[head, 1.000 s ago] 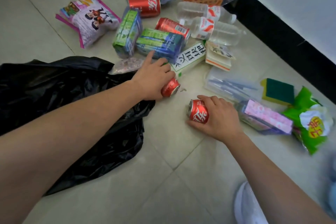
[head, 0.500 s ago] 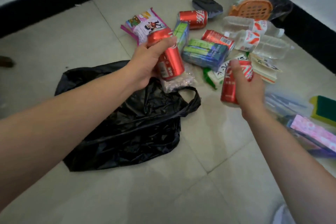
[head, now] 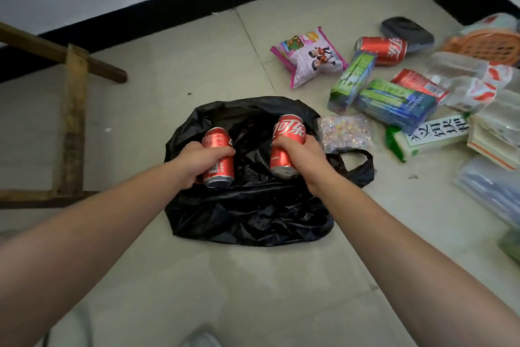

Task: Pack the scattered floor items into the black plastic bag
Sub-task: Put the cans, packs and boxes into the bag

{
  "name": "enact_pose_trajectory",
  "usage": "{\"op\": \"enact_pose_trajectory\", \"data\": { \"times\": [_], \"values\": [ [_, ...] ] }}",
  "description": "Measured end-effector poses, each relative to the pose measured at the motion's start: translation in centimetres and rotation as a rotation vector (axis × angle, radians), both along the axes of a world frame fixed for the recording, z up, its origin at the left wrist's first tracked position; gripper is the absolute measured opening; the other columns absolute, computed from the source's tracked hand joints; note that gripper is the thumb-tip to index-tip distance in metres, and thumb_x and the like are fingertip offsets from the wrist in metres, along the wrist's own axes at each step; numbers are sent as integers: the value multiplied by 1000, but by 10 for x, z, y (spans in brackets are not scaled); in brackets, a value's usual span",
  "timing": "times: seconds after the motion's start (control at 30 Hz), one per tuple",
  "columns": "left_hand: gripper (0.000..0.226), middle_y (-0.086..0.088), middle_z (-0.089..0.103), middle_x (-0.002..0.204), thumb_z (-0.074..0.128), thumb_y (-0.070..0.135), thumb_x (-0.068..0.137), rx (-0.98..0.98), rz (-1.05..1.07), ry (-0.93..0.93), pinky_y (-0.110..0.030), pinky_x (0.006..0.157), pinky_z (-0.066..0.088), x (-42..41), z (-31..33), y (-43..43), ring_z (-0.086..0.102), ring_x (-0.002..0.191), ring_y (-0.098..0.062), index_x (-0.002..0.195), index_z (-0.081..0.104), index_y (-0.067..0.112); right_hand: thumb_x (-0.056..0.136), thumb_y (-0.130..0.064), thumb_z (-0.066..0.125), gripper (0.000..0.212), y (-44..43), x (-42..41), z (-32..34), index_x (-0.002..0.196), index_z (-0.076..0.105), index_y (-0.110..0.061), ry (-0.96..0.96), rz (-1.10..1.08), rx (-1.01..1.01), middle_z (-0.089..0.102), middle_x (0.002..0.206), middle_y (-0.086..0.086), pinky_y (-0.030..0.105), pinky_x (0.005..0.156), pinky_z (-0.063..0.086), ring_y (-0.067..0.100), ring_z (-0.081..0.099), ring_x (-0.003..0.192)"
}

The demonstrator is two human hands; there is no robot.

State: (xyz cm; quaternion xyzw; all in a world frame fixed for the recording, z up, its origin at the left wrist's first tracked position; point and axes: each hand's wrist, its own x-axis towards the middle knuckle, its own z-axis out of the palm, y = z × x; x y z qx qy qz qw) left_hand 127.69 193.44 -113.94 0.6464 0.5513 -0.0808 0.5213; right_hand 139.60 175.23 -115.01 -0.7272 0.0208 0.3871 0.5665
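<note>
Black plastic bag [head: 250,206] lies crumpled on the tiled floor [head: 174,87] directly under both your hands, its loop handle [head: 363,166] trailing out to the right. Your left hand [head: 197,162] is wrapped tight around a red cola can [head: 218,155], held roughly upright over the bag's left part. Your right hand [head: 302,155] is closed around a second red can [head: 285,141], tilted slightly and held over the bag's right part. Whether either can touches the plastic, you cannot tell from the head view.

Just beside the bag's far right edge lies a small clear glittery packet [head: 346,132]. Further right, toward the floor's far right corner, sits the rest of the scatter: a pink snack bag [head: 308,55], another red can on its side [head: 382,49], green and blue cartons [head: 394,101], clear water bottles [head: 472,79] and a white and green box with black characters [head: 433,135]. A wooden frame [head: 70,121] stands on the floor well to the left of the bag.
</note>
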Motion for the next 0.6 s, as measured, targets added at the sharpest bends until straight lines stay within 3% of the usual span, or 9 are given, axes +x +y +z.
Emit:
{"op": "enact_pose_trajectory", "data": {
  "times": [0.07, 0.13, 0.2, 0.33, 0.5, 0.6],
  "values": [
    [69, -8, 65, 101, 84, 52, 65, 93, -1, 31, -33, 69, 55, -11, -8, -5, 67, 85, -23, 113, 54, 12, 70, -46, 83, 68, 8, -13, -12, 125, 54, -17, -70, 80, -64, 67, 111, 3, 31, 82, 55, 16, 68, 93],
    [73, -6, 67, 103, 83, 59, 62, 138, -35, 36, -38, 80, 58, -22, -18, -7, 68, 89, -22, 113, 58, 14, 73, -52, 81, 81, 12, -26, -19, 138, 46, -19, -141, 178, -114, 63, 120, 1, 30, 94, 50, 18, 64, 104],
    [72, -4, 68, 108, 82, 58, 65, 114, -70, 3, -41, 86, 58, -31, -24, -7, 68, 93, -20, 118, 58, 16, 78, -51, 78, 88, 13, -37, -26, 148, 36, -17, -230, 303, -189, 57, 130, 5, 28, 96, 43, 23, 58, 116],
    [62, -3, 66, 111, 74, 55, 78, 65, -96, -34, -39, 80, 58, -36, -25, -4, 67, 95, -19, 123, 53, 18, 81, -55, 73, 89, 14, -51, -32, 151, 33, -17, -385, 403, -271, 49, 143, 9, 36, 104, 42, 27, 51, 128],
    [58, -4, 68, 114, 65, 53, 87, 64, -102, -61, -42, 84, 58, -33, -27, -3, 69, 95, -19, 129, 52, 16, 92, -54, 59, 65, 4, -43, -32, 147, 43, -23, -160, 294, -96, 64, 122, -3, 39, 105, 46, 18, 61, 114],
    [59, -8, 66, 120, 65, 52, 87, 186, -171, -20, -42, 91, 55, -23, -24, -6, 67, 99, -21, 129, 53, 13, 94, -45, 60, 47, -10, -28, -28, 134, 59, -20, -254, 239, -101, 68, 108, -7, 41, 100, 51, 14, 65, 104]
  ]
}}
